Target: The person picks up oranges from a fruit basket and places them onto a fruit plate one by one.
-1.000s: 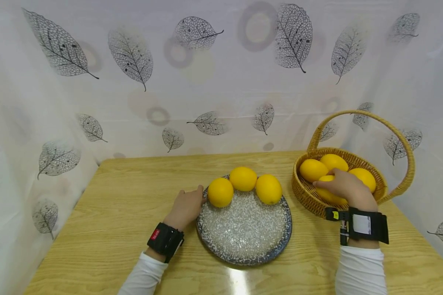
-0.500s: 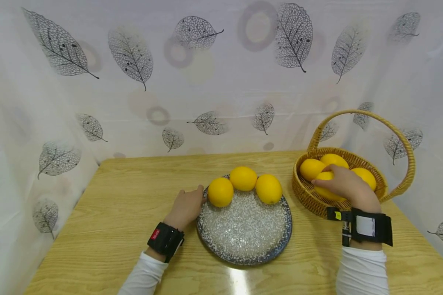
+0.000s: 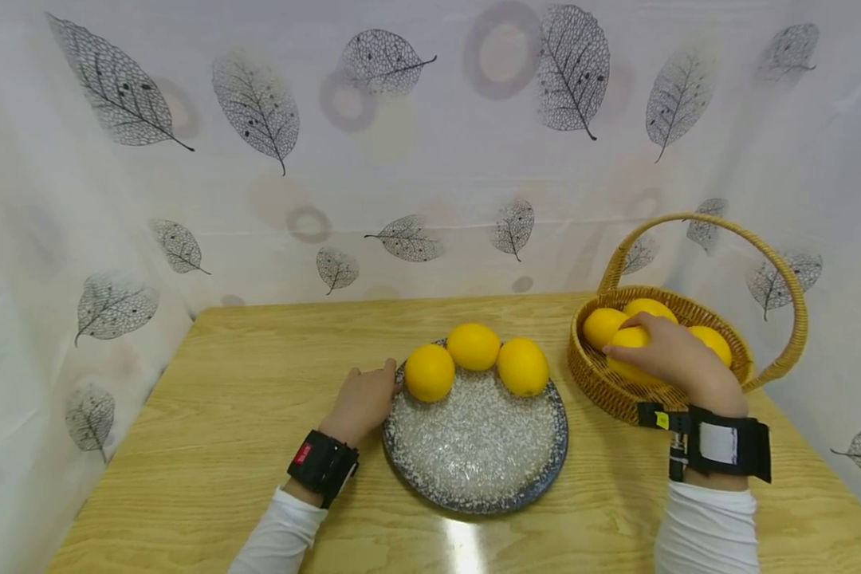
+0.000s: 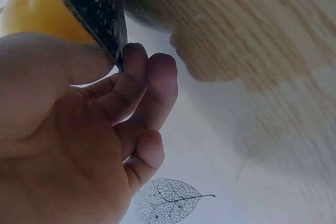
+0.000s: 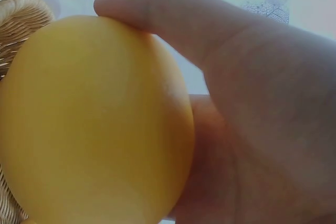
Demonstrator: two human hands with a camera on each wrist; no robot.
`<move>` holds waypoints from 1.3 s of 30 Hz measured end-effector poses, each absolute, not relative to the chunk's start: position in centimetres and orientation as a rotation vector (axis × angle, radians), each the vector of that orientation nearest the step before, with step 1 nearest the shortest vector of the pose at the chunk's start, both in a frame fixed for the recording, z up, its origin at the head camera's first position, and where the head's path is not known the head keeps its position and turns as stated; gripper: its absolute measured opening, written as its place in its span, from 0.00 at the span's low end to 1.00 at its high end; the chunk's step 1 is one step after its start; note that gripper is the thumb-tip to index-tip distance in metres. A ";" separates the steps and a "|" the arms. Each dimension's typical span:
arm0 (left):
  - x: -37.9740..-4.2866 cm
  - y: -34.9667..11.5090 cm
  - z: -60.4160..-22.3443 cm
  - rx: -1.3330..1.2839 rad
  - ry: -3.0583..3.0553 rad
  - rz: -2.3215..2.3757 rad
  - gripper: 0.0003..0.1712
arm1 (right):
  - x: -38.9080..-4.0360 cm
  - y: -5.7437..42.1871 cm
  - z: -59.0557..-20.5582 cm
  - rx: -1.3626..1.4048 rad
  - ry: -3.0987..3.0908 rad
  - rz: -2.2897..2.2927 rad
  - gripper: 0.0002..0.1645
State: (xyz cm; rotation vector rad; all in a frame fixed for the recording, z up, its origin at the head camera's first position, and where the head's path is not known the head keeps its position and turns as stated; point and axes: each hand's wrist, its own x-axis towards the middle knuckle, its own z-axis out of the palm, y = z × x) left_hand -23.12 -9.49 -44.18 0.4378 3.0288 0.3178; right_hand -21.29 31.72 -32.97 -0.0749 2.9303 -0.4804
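My right hand (image 3: 678,359) grips a yellow lemon (image 3: 626,360) inside the wicker basket (image 3: 591,387) on the right. In the right wrist view the thumb lies over the top of this smooth, oval lemon (image 5: 97,124), with the palm behind it. My left hand (image 3: 362,405) pinches the left rim of a round, speckled grey plate (image 3: 473,454) with a dark edge. The left wrist view shows the thumb above the plate's rim (image 4: 100,9) and the fingertips (image 4: 135,56) beneath it. Along the plate's far side sit three lemons (image 3: 473,347) in an arc.
Other lemons (image 3: 603,328) lie in the basket around the right hand. Its tall arched handle (image 3: 789,295) rises over the basket's right side. The wooden table (image 3: 258,375) backs onto a white curtain (image 3: 430,183) printed with leaves.
My right hand has shifted slightly up and to the right, with the gripped lemon rising a little in the basket. The left hand and the plate have stayed where they were.
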 end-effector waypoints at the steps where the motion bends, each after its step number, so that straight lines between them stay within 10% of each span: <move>1: -23.2 -9.5 -44.2 0.438 3.031 0.316 0.24 | -21.3 31.7 -32.8 -0.072 2.933 -0.480 0.50; 39: -22.9 -9.6 -43.7 0.426 2.997 0.392 0.20 | -20.8 27.3 -31.4 -0.189 2.991 -0.507 0.42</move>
